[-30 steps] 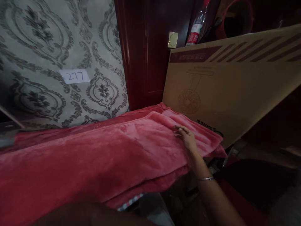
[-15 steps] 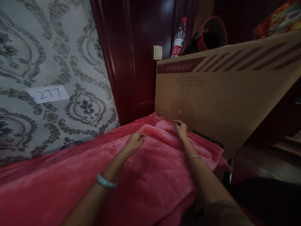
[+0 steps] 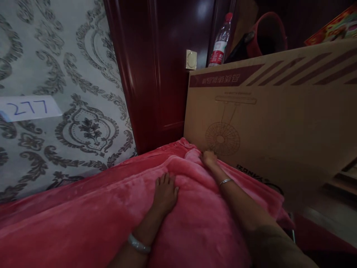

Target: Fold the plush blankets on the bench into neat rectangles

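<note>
L hand (image 3: 165,192) lies palm down on my feed, fingers loosely spread, thumb out toward the other hand, no cloth pinched that I can see. R hand (image 3: 210,160) bends in at the far folds; its fingertips are hidden from me, so can't tell whether they're pinching plush or only resting on it.

Under both is the pink-red blanket (image 3: 111,208), running from the L of view up to the corner where the dark red panel (image 3: 158,93) meets the cardboard box (image 3: 281,119). It bunches near the R hand, w/ a long layer edge trailing L.

For handling, I'd keep the L palm flat w/ light, even pressure — broad contact should steady thick plush better than fingertips, which would prob. dent and drag the top layer. On R, I'd take either the top layer or all of them, on purpose, b/c a mixed grab will likely skew the edges. I'd also mind R knuckles vs. the box — it's just beside them, and a knock could tip the bottle (image 3: 219,45) showing above its top edge.
</note>
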A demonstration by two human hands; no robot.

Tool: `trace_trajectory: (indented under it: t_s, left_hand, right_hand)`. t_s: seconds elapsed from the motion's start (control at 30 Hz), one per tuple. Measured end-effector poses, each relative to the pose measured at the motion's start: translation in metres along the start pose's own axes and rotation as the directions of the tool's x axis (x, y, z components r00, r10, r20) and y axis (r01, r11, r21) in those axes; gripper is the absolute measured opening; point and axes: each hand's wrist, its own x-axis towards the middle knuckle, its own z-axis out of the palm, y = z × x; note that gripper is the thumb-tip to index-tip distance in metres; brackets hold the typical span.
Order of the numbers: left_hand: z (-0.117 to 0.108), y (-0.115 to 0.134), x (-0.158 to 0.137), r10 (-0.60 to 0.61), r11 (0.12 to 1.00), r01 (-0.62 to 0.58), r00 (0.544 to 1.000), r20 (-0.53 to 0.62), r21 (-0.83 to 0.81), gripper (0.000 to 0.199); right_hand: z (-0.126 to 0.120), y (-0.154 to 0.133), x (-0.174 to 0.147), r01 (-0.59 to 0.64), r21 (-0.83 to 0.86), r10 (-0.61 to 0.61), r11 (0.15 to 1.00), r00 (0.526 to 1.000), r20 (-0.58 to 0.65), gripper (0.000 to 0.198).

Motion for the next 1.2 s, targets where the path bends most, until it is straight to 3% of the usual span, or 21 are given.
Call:
trace_trajectory:
  t_s: [0.17,0.27,0.33,0.4,0.47,0.53,0.57,0.6,0.63,0.73,0.8,0.9,1.03,1.13,1.2]
  left_hand:
    - [-0.002,-0.002,0.002,-0.011,0.992,0.006,0.999,-0.040,-0.130,0.048]
    - [-0.002,-0.009,0.006,-0.060,0.902,-0.015,0.985,-0.159,-0.431,0.040]
    - [-0.004,-0.012,0.009,-0.117,0.697,-0.038,0.979,-0.166,-0.716,0.039]
    - [-0.006,-0.014,0.011,-0.125,0.384,0.024,0.992,-0.027,-0.923,0.052]
    - [-0.011,-0.014,0.011,-0.065,0.133,0.142,0.989,0.134,-0.981,0.062]
    - [-0.016,-0.012,0.009,-0.020,0.051,0.195,0.981,0.195,-0.979,0.059]
    - [-0.019,-0.011,0.008,-0.011,0.046,0.198,0.980,0.198,-0.979,0.055]
    - [-0.022,-0.010,0.007,-0.007,0.048,0.198,0.980,0.198,-0.979,0.053]
    - [-0.024,-0.009,0.006,-0.005,0.047,0.201,0.980,0.201,-0.978,0.053]
    - [-0.026,-0.007,0.005,0.010,0.012,0.242,0.970,0.242,-0.970,0.056]
    - [-0.023,-0.007,0.006,0.020,-0.002,0.260,0.966,0.259,-0.966,0.056]
    - [-0.017,-0.009,0.008,0.017,0.008,0.247,0.969,0.247,-0.969,0.055]
    - [-0.013,-0.012,0.010,0.018,0.024,0.232,0.972,0.233,-0.972,0.055]
    - [-0.015,-0.011,0.009,0.017,0.002,0.236,0.972,0.236,-0.972,0.055]
    - [-0.017,-0.008,0.007,0.014,-0.027,0.228,0.974,0.227,-0.973,0.053]
  right_hand:
    - [-0.006,-0.002,-0.015,0.096,0.005,-0.096,0.995,0.993,-0.076,0.030]
    - [-0.015,-0.006,-0.036,0.207,0.039,-0.199,0.978,0.968,-0.150,0.031]
    - [-0.019,-0.011,-0.059,0.374,0.082,-0.353,0.924,0.915,-0.195,0.028]
    - [-0.021,-0.017,-0.087,0.600,0.141,-0.565,0.788,0.794,-0.225,0.026]
    - [-0.019,-0.021,-0.113,0.753,0.239,-0.727,0.613,0.656,-0.204,0.023]
    - [-0.016,-0.020,-0.129,0.776,0.381,-0.802,0.503,0.583,-0.129,0.019]
    - [-0.015,-0.018,-0.131,0.752,0.452,-0.809,0.480,0.578,-0.103,0.019]
    - [-0.014,-0.015,-0.128,0.717,0.504,-0.793,0.481,0.601,-0.098,0.021]
    - [-0.015,-0.011,-0.121,0.676,0.529,-0.748,0.513,0.654,-0.112,0.024]
    - [-0.021,0.002,-0.081,0.455,0.426,-0.432,0.782,0.888,-0.156,0.027]
    - [-0.024,0.005,-0.051,0.283,0.310,-0.250,0.908,0.958,-0.144,0.028]
    - [-0.022,0.001,-0.017,0.159,0.223,-0.151,0.962,0.987,-0.052,0.017]
    - [-0.012,-0.010,-0.003,0.081,0.177,-0.092,0.981,0.994,0.051,0.006]
    - [-0.017,-0.012,-0.004,0.059,0.189,-0.058,0.980,0.998,-0.011,0.004]
    - [-0.027,-0.012,-0.005,0.059,0.201,-0.035,0.978,0.992,-0.121,0.021]
